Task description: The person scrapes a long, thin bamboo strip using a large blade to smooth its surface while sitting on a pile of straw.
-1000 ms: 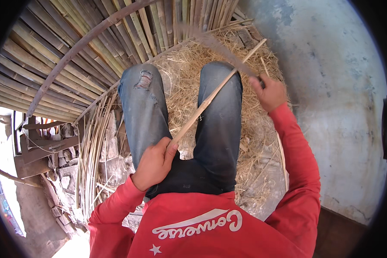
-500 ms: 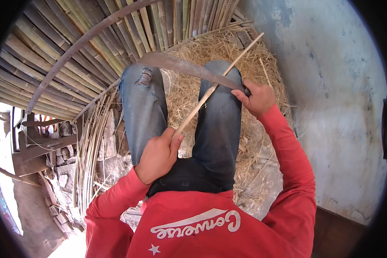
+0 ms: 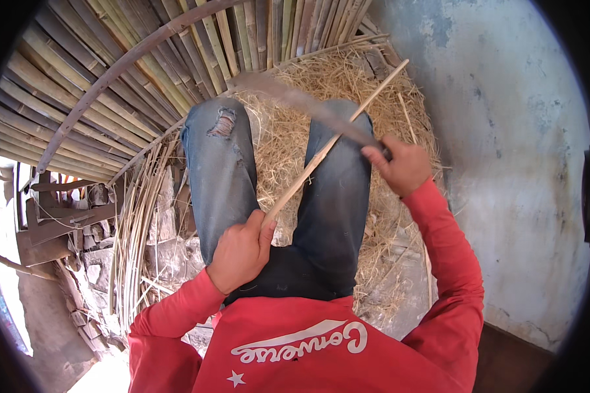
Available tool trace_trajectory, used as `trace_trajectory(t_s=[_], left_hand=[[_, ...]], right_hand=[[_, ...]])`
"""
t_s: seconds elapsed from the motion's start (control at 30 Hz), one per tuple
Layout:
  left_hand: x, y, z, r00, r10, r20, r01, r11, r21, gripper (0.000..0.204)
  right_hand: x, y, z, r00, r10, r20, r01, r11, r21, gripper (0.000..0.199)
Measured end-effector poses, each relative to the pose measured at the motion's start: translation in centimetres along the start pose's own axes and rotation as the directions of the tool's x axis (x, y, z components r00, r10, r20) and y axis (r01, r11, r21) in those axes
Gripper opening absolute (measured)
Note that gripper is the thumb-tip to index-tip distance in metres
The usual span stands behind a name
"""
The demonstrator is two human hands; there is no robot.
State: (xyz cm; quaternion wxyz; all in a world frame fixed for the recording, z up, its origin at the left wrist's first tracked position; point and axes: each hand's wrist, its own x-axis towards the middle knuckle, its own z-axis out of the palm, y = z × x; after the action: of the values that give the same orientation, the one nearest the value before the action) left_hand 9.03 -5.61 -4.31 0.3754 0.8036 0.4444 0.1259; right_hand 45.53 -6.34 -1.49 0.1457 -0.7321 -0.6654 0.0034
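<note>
Sliding farther along bamboo strip (image 3: 337,137): curved blade (image 3: 301,101)

bamboo strip (image 3: 328,147): pale tan | jeans (image 3: 223,177): faded blue | sleeves (image 3: 439,242): red | shavings (image 3: 288,131): straw-yellow | wall (image 3: 505,131): mottled grey-white

Packages: none in view
Labels: none in view as a separate tag or sticker
Signs: none in view
Screens: none in view
Nearest to a label: white printed lettering (image 3: 299,344) on the chest of the red shirt (image 3: 387,367); it sits at the lower middle of the view, curved in a slight arc; a small white star (image 3: 235,378) lies below its left end
</note>
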Motion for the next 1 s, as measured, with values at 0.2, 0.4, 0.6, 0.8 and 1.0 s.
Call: trace_trajectory(t_s=[0.2,0.4,0.6,0.8,1.0], left_hand=[[-1.4,-0.6,-1.1,1.000,0.000,-0.015,0.000,1.000,-0.013,0.022],[-3.3,-1.9,-1.8,1.000,-0.006,-0.019,0.005,0.998,-0.064,0.025],[-2.0,-1.4,-1.9,0.992,-0.010,0.125,0.044,0.961,-0.273,0.030],[-0.5,-1.1,-2.1,0.955,0.003,0.297,0.151,0.856,-0.495,0.040],[-2.2,-2.0,-1.4,0.862,-0.079,0.500,0.446,0.588,-0.675,0.044]], right_hand=[[1.6,1.2,0.3,0.992,0.123,0.038,-0.123,0.992,-0.013,0.068],[4.1,14.2,-2.1,0.873,0.433,-0.224,-0.434,0.900,0.051,0.071],[1.2,3.7,-1.7,0.920,0.374,-0.120,-0.341,0.912,0.229,0.068],[-2.1,-1.3,0.2,1.000,0.010,-0.030,-0.007,0.994,0.112,0.065],[-0.9,0.6,1.4,0.998,0.031,-0.054,-0.033,0.999,-0.042,0.066]])
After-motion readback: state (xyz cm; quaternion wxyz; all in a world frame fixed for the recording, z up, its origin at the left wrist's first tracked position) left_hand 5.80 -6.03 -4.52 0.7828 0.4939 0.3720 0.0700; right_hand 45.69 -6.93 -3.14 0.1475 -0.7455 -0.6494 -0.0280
